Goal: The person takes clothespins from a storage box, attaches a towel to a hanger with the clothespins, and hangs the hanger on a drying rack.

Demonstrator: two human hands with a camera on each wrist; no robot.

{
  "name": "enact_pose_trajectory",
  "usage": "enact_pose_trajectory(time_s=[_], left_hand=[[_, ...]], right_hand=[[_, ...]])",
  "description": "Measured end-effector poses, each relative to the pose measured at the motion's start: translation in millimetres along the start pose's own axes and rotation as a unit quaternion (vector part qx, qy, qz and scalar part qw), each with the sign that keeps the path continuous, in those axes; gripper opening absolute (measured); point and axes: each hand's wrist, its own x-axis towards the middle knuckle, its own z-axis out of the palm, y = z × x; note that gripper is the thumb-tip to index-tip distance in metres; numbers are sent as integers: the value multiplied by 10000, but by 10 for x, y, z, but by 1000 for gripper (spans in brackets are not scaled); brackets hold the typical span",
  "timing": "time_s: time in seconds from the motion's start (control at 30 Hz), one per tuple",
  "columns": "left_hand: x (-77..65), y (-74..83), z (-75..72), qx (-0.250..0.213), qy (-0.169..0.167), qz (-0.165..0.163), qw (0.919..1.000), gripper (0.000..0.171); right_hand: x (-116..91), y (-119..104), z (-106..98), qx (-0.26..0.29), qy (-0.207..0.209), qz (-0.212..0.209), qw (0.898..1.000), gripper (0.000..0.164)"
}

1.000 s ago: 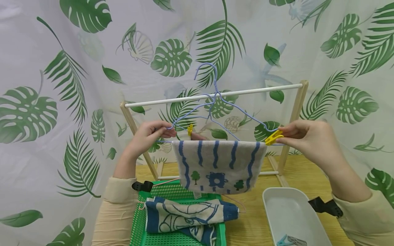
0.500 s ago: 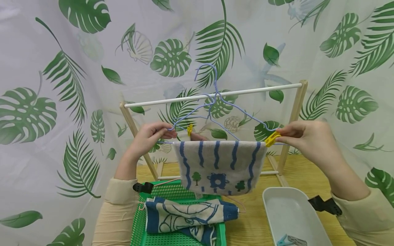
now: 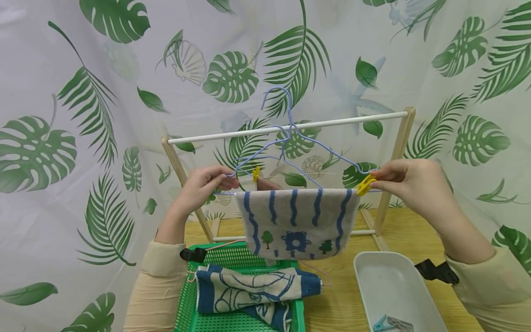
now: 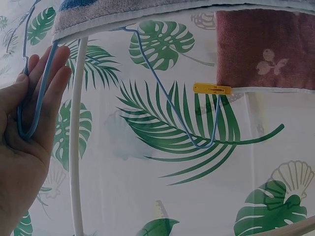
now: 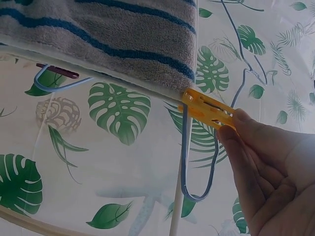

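A blue wire hanger (image 3: 291, 110) carries a small white towel (image 3: 311, 207) with wavy blue stripes, folded over its lower bar. My left hand (image 3: 203, 186) holds the hanger's left end; in the left wrist view the wire loop (image 4: 35, 130) lies across the fingers, under the thumb. At the opposite end, my right hand (image 3: 415, 189) pinches a yellow clothespin (image 5: 209, 108) between thumb and fingertips. The clothespin's jaws sit over the towel's top right corner and the hanger wire. Behind, a reddish-brown towel (image 4: 261, 49) hangs on another blue hanger with a yellow clip (image 4: 212, 88).
A wooden rack with a white rod (image 3: 356, 121) stands behind the hanger. Below, a green basket (image 3: 182, 299) holds a blue-and-white towel (image 3: 257, 288) and a pink hanger (image 3: 220, 246). A white tray (image 3: 386, 276) at right holds several clothespins (image 3: 392, 324).
My right hand has shifted slightly left and up with the clothespin, which is closer over the towel's corner. The towel has swayed a little to the right; my left hand keeps its hold.
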Motion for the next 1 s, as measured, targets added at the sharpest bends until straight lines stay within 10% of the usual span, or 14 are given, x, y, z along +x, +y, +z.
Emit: enact_pose_trajectory(time_s=[1.0], left_hand=[[-23,-47,71,69,910,228,9956,22]], right_hand=[[44,-103,28,-256,-343,-115,9990,13]])
